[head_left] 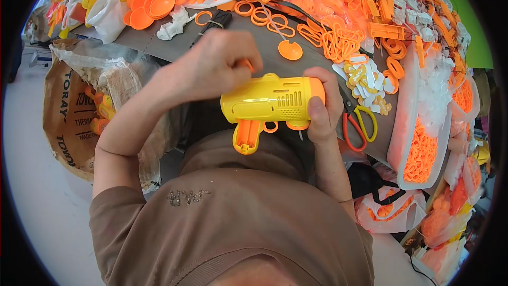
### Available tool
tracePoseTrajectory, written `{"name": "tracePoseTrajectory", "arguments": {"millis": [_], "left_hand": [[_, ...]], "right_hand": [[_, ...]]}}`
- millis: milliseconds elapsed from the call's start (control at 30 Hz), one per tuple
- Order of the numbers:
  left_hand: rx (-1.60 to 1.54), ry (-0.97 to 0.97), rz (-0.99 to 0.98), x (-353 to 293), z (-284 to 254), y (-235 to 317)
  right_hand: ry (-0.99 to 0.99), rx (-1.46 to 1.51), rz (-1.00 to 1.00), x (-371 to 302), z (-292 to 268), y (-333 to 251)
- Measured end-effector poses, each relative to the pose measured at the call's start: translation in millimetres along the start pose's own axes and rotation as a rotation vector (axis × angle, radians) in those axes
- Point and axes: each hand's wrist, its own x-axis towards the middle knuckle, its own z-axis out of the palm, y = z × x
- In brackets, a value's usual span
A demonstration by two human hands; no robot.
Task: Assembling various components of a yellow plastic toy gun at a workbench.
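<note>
A yellow plastic toy gun (pixel 264 100) lies level in front of my chest, with vent slots along its side and a short grip hanging down. The grip's orange inside shows, and a small orange ring sits beside it. My right hand (pixel 324 103) wraps round the gun's orange right end, thumb on the near side. Just above the gun's left end, my left hand (pixel 225 63) is closed, slightly blurred. A bit of a small orange piece (pixel 246 64) shows between its fingers; the rest is hidden.
Scissors (pixel 360 127) with red and yellow handles lie right of my right hand. Orange rings, discs and white parts crowd the grey table (pixel 153 39). A white bin (pixel 450 127) of orange pieces stands at right. A brown paper sack (pixel 69 106) stands at left.
</note>
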Motion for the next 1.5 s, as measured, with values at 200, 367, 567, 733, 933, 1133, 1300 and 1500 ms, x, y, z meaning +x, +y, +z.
{"name": "tracePoseTrajectory", "arguments": {"millis": [200,367,567,733,933,1133,1300,1500], "left_hand": [[-0.290,-0.221,-0.140,-2.8,4.2,-1.8],[-0.257,-0.173,-0.206,-2.1,12.3,-12.0],[-0.469,-0.082,-0.211,-9.1,32.0,-26.7],[-0.335,-0.024,-0.221,-17.9,44.2,-10.5],[0.299,0.154,0.124,-31.9,71.6,-7.3],[0.250,0.209,0.270,-29.1,71.6,-17.9],[0.243,0.183,0.243,-32.8,68.7,-19.7],[0.053,0.157,0.097,-30.9,53.5,-15.8]], "right_hand": [[-0.059,-0.033,0.008,-2.4,-5.5,5.0],[-0.003,0.022,-0.076,-0.9,1.8,9.1],[-0.029,-0.009,0.024,-0.2,1.3,5.3],[0.057,0.049,0.145,-6.5,3.7,13.4],[0.108,0.025,0.020,-5.0,11.0,18.0],[0.105,0.025,-0.049,-6.8,12.4,19.9],[0.084,-0.025,0.052,-10.5,13.9,14.0],[0.176,0.005,0.053,-9.5,10.7,20.7]]}}
